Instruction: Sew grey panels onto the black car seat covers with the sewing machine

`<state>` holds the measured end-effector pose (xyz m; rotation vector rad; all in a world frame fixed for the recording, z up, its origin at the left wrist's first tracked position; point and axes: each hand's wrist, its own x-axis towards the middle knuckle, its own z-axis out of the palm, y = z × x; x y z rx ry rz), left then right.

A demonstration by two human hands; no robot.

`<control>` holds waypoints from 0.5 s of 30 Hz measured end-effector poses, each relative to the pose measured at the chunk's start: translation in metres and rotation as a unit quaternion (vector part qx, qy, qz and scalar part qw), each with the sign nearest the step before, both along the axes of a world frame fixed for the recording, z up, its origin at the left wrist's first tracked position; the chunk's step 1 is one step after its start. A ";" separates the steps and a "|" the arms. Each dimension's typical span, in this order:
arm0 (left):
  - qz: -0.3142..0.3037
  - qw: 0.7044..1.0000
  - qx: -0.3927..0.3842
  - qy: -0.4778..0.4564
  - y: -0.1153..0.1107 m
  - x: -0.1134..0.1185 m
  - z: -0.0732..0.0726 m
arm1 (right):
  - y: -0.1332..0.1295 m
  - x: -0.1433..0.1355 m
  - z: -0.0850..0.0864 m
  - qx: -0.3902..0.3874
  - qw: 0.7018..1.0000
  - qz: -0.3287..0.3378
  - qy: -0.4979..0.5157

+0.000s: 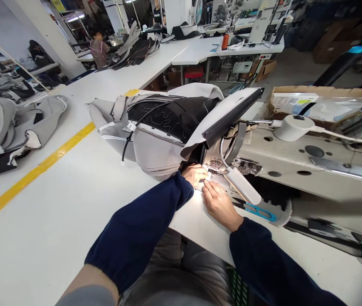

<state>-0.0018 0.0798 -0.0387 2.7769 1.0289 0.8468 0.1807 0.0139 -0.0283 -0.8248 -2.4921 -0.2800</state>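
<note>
Centrally, one grey cover [158, 148] — heaped on table [72, 204], beside sewing machine [263, 144]; left hand [196, 175], curled, and right hand [219, 205], loosely flattened, near the lamp [243, 185] — any grip, cannot tell; blue scissors [260, 211], alongside.

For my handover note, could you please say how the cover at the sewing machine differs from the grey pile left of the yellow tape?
The cover reaches the sewing machine, beside the left hand; the pile lies apart from both. The cover shows a large black panel with wavy lines; the pile looks mostly grey with smaller dark areas. Both combine grey and black.
</note>
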 end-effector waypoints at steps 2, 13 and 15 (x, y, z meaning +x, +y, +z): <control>0.001 1.000 -0.008 -0.015 0.000 0.001 -0.001 | 0.000 0.005 0.003 -0.012 0.999 0.011 0.040; 0.004 0.996 -0.011 -0.084 -0.004 0.005 0.002 | 0.028 -0.003 0.015 -0.068 0.994 -0.040 0.076; 0.002 0.996 -0.012 -0.085 -0.002 0.005 -0.001 | 0.032 -0.006 0.012 -0.065 0.995 -0.038 0.070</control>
